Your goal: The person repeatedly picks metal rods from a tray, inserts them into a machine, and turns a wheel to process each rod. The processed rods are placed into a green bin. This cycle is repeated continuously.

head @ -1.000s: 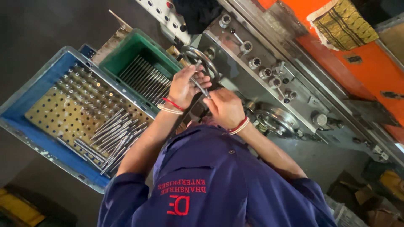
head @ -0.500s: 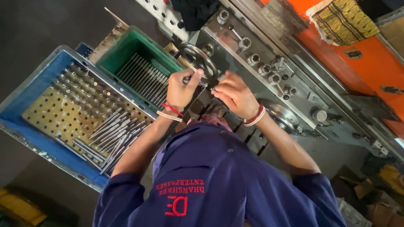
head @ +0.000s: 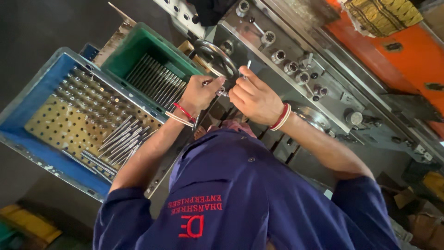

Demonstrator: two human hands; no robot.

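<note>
My left hand is closed on a thin metal rod whose end sticks out below the wrist. My right hand is right beside it and pinches a short silver pin that points up. Both hands are just below a black handwheel on the front of a grey machine. A small metal part shows between the two hands. Red bands circle both wrists. My blue work shirt fills the lower frame.
A green crate with a row of metal rods stands left of the handwheel. A blue crate beside it holds a perforated yellow plate and several loose rods. Knobs and levers line the machine. An orange panel lies at the upper right.
My right hand has moved up and away from my body, to the handwheel next to my left hand. My left hand has stayed at the wheel.
</note>
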